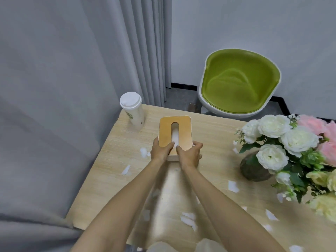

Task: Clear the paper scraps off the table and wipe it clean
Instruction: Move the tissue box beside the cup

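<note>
Wood table, scattered torn white paper scraps, tissue box gripped

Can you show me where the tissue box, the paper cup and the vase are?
tissue box (pixel 184 131), head view, on its wooden lid right of the slot.
paper cup (pixel 135 114), head view, on its white side wall below the lid.
vase (pixel 251 169), head view, on its dark rounded body.

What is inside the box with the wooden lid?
White tissue shows through the slot of the tissue box. The wooden lid hides how much is left.
</note>
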Tool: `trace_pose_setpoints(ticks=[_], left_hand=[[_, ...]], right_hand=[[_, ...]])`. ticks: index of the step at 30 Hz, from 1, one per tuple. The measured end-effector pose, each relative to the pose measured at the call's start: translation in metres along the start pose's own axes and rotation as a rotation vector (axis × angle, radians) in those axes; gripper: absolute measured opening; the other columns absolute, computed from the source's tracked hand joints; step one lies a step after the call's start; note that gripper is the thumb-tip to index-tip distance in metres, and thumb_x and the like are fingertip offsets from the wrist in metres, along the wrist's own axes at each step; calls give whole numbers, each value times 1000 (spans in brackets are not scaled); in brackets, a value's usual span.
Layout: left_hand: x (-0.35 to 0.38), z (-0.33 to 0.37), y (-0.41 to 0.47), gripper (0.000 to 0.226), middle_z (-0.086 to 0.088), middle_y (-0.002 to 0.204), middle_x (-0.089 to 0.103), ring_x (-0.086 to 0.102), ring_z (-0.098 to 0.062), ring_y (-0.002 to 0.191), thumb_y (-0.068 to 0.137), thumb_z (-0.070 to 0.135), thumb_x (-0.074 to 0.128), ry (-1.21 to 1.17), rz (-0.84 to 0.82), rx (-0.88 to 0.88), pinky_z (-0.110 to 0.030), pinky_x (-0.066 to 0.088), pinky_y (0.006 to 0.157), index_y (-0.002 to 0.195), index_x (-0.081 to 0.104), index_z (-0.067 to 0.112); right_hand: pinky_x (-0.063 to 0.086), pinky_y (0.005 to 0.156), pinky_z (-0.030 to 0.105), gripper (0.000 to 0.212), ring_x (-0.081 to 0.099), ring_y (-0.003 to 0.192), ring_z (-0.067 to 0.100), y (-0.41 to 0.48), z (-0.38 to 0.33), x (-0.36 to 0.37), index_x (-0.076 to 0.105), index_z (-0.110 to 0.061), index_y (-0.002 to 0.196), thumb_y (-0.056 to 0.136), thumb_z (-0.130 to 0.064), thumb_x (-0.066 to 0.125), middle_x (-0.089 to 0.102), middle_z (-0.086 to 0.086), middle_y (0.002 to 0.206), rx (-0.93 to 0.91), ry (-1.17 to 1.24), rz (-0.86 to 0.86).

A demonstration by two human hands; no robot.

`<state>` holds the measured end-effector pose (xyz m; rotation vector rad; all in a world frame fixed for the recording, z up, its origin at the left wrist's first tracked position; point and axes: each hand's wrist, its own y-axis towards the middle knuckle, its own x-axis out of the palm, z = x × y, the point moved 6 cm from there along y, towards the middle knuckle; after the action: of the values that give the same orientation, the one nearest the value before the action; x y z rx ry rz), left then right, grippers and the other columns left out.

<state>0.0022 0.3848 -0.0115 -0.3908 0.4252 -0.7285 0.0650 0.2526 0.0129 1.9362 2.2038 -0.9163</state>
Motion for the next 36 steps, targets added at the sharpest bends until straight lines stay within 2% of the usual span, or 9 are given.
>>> trace_pose_setpoints(ticks=[4, 8, 10, 14, 17, 21, 28, 32, 36], left_hand=[[-63, -13, -18, 62, 4, 104, 64, 61, -22, 100, 68, 34, 75, 94, 77, -29, -43, 56, 84, 122, 45, 29], [-123, -17, -28, 63, 4, 106, 61, 57, -23, 105, 72, 27, 73, 215, 185, -13, -43, 54, 87, 129, 44, 27], [-153, -20, -29, 59, 5, 107, 61, 56, -24, 107, 73, 27, 72, 213, 231, -30, -41, 56, 80, 126, 46, 28], [-205, -21, -24, 51, -1, 112, 59, 57, -26, 104, 77, 20, 71, 174, 283, -83, -34, 53, 63, 121, 46, 23], [-231, -17, -11, 45, -1, 105, 57, 55, -24, 96, 78, 16, 71, 203, 307, -81, -37, 54, 65, 118, 48, 19], [-242, -13, 16, 44, 0, 107, 55, 52, -23, 96, 79, 18, 72, 257, 246, -89, -39, 55, 73, 115, 46, 21], [-244, -6, 52, 47, -3, 105, 55, 51, -22, 93, 78, 15, 75, 308, 195, -68, -34, 51, 76, 119, 50, 15], [-245, -12, 62, 47, -2, 105, 54, 51, -22, 94, 79, 15, 75, 311, 182, -95, -37, 52, 76, 119, 50, 17], [-247, -18, 67, 51, -3, 107, 53, 49, -21, 96, 79, 14, 75, 325, 169, -86, -34, 49, 76, 124, 50, 16]], right_hand=[[33, 72, 31, 51, 41, 113, 30, -46, 5, 32, 34, -16, 116, 77, -23, 68, 54, 7, 121, -28, -19, -121], [38, 72, 32, 52, 47, 113, 27, -84, 4, 64, 35, -19, 117, 78, -29, 68, 54, 4, 119, -97, -20, -290], [39, 73, 30, 48, 53, 110, 24, -95, -5, 82, 37, -21, 120, 82, -28, 65, 56, 1, 116, -147, -17, -407], [40, 71, 18, 42, 53, 94, 12, -108, -28, 114, 44, -16, 129, 90, -14, 57, 53, -3, 111, -192, -12, -641], [42, 66, 11, 44, 53, 107, 14, -108, -38, 140, 48, -14, 133, 90, -5, 49, 57, 2, 122, -197, -47, -748], [45, 91, 28, 53, 55, 117, 22, -96, -38, 164, 53, -14, 132, 85, 6, 42, 60, 9, 125, -170, -53, -761], [41, 88, 29, 57, 51, 104, 17, -72, -32, 184, 53, -5, 131, 83, 18, 33, 57, 6, 111, -158, -46, -765], [41, 83, 25, 60, 51, 105, 16, -65, -24, 194, 53, -7, 133, 82, 16, 31, 57, 13, 130, -133, -83, -746], [37, 102, 27, 55, 51, 124, 22, -63, -25, 193, 52, -7, 134, 86, 14, 34, 54, 11, 134, -143, -116, -730]])
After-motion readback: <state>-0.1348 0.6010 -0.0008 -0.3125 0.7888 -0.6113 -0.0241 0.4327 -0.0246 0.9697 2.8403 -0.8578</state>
